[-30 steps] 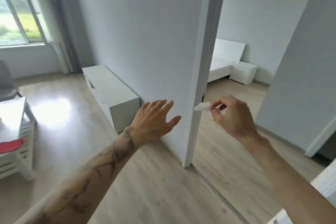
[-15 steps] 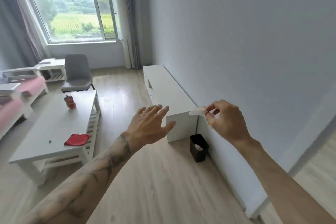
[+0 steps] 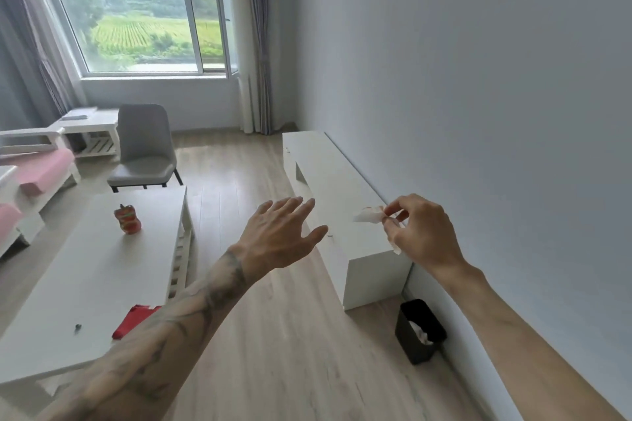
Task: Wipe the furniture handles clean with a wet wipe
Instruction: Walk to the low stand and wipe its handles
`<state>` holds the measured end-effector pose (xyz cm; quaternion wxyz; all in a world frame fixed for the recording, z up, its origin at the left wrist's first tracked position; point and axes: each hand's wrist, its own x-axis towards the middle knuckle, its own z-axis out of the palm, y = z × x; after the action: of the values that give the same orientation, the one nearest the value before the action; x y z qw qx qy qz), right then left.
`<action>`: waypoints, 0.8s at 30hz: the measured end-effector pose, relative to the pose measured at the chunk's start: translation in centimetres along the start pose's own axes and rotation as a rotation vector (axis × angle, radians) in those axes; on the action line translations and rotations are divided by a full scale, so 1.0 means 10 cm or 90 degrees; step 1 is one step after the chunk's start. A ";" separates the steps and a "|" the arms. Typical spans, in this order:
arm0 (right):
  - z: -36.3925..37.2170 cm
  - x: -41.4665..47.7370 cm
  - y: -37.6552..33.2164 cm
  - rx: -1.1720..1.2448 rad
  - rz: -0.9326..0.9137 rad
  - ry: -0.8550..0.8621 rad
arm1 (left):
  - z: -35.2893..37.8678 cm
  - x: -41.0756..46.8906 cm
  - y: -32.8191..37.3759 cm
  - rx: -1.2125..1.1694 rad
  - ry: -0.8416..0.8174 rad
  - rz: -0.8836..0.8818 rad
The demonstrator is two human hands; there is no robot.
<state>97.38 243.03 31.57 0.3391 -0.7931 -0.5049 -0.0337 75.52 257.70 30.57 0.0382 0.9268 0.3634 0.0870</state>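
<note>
The right hand (image 3: 422,232) pinches a wet wipe (image 3: 367,215) (crumpled, white) above the low white cabinet (image 3: 337,188); the left hand (image 3: 278,237) hovers beside it, fingers spread, holding nothing.

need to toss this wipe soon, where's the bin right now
In the head view the black bin stands on the floor at lower right, against the wall, beside the near end of the low white cabinet.

The left hand (image 3: 277,236) and right hand (image 3: 424,232) are bare, and dark, swirling tattoo lines cover the left forearm (image 3: 184,321) up to the wrist.
</note>
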 end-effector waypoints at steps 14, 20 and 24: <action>2.15 3.25 -0.22 -0.005 0.027 -0.017 | 0.32 3.22 -2.37 0.044 -0.038 0.035; 2.80 4.57 -0.19 -0.017 0.075 -0.012 | 0.38 4.64 -3.14 0.039 -0.047 0.065; 3.25 5.31 -0.09 -0.028 0.118 0.024 | 0.59 5.62 -3.61 0.043 -0.069 0.111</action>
<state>113.17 303.13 28.10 0.3325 -0.8429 -0.4221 -0.0280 93.09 322.37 27.43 0.0188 0.9590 0.2815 0.0273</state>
